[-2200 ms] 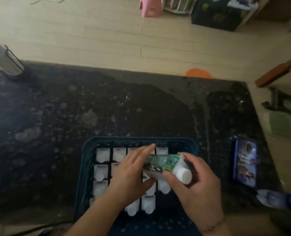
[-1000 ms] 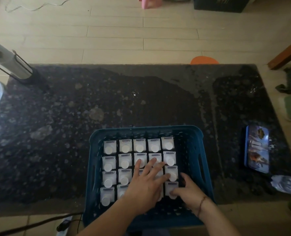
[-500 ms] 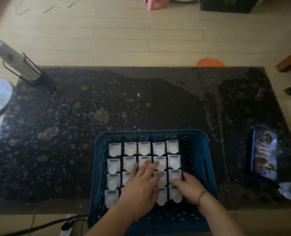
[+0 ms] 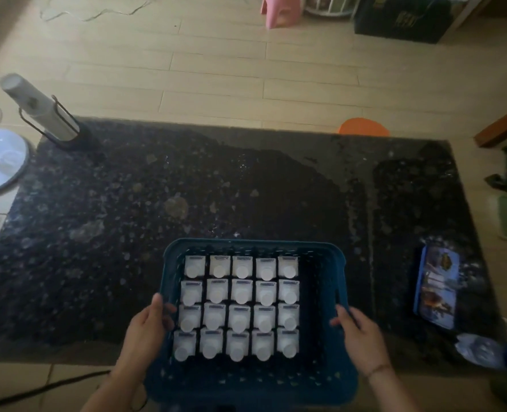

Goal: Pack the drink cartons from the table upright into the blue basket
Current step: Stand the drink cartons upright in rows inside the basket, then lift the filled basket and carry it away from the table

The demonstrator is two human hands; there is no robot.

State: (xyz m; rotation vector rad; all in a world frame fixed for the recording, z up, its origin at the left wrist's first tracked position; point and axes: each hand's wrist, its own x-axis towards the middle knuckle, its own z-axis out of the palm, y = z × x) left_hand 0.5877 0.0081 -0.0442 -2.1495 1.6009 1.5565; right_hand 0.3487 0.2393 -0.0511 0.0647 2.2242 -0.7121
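Observation:
The blue basket (image 4: 252, 245) stands at the near edge of the dark speckled table (image 4: 127, 218). Inside it, several drink cartons (image 4: 240, 309) stand upright in tidy rows, white caps facing up, with a free strip along the basket's right side. My left hand (image 4: 145, 331) grips the basket's left wall, thumb over the rim. My right hand (image 4: 360, 337) holds the right wall by its handle slot. No carton lies on the table.
A blue printed pack (image 4: 436, 286) lies at the table's right side, with a crumpled wrapper (image 4: 481, 350) near it. A grey metal cylinder in a wire stand (image 4: 42, 110) sits at the far left corner. An orange object (image 4: 363, 129) is beyond the far edge.
A carton I held over the basket went in upright. Both hands then pressed on the carton tops and have now moved apart to the basket's left and right walls.

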